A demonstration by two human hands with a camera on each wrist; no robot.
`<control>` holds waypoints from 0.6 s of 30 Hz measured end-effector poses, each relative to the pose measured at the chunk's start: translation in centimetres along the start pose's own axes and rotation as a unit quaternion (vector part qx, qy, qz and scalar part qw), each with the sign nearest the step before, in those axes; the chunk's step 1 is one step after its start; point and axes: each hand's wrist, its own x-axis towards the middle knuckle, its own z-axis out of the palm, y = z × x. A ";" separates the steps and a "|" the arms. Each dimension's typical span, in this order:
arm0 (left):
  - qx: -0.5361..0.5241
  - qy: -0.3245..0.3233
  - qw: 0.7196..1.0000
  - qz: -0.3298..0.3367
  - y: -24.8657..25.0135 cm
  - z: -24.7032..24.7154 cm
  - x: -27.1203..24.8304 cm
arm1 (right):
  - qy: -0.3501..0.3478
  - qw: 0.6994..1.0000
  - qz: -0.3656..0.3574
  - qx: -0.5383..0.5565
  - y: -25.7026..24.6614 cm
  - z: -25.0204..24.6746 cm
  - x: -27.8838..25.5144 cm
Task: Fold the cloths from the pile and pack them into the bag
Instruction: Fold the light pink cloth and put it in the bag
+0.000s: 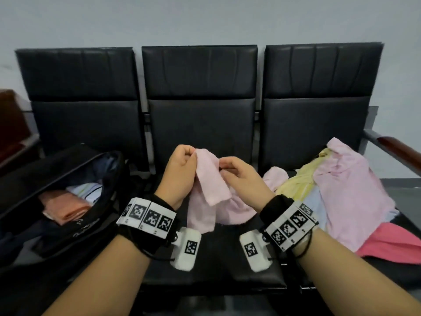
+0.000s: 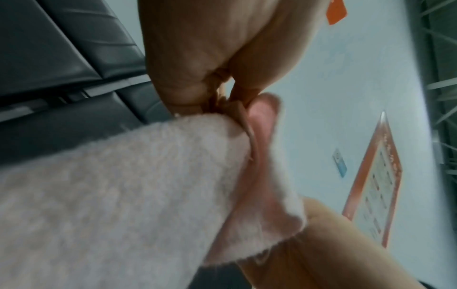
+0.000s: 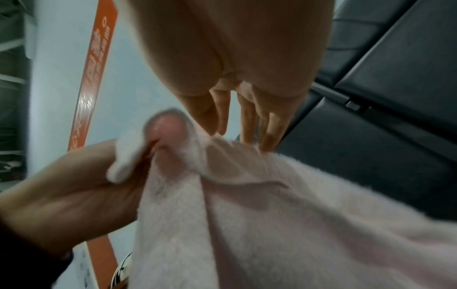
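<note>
Over the middle seat I hold a pale pink cloth [image 1: 211, 185], which hangs down in loose folds. My left hand [image 1: 193, 156] pinches its upper left corner. My right hand [image 1: 224, 166] pinches the upper edge a little to the right, close to the left hand. The left wrist view has my left hand [image 2: 222, 101] nipping the cloth [image 2: 123, 195]. In the right wrist view my right hand [image 3: 237, 136] has its fingertips on the cloth's [image 3: 272, 224] edge. An open black bag [image 1: 75, 226] on the left seat holds folded cloths, an orange one [image 1: 66, 208] on top. The pile [image 1: 348, 190] lies on the right seat.
Three black padded seats [image 1: 200, 124] stand against a grey wall. The pile mixes pink, yellow [image 1: 296, 183], light blue and a coral cloth [image 1: 391, 245]. A wood-topped armrest [image 1: 398, 151] bounds the right seat. Dark wooden furniture [image 1: 11, 124] stands at far left.
</note>
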 end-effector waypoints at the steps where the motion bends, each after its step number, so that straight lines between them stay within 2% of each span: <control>1: 0.006 0.005 1.000 -0.013 -0.6 -0.8 -0.4 | -0.018 1.000 0.002 0.009 0.2 1.0 -0.4; 5: -0.006 0.032 0.997 -0.076 -3.0 -3.5 -1.8 | -0.102 0.991 0.003 0.087 1.5 3.9 -2.8; 7: -0.005 0.034 0.994 -0.101 -3.8 -4.4 -2.3 | -0.125 0.989 -0.005 0.082 2.1 5.3 -3.9; 9: -0.004 0.025 0.993 -0.116 -4.2 -4.8 -2.6 | -0.102 0.993 -0.018 0.052 2.7 6.7 -4.4; 13: 0.008 0.005 0.993 -0.118 -4.8 -5.6 -3.0 | -0.008 0.999 -0.037 0.037 2.6 7.6 -4.3; 18: 0.036 0.013 0.992 -0.121 -5.8 -7.2 -3.6 | 0.015 0.999 -0.001 0.049 2.1 6.6 -3.9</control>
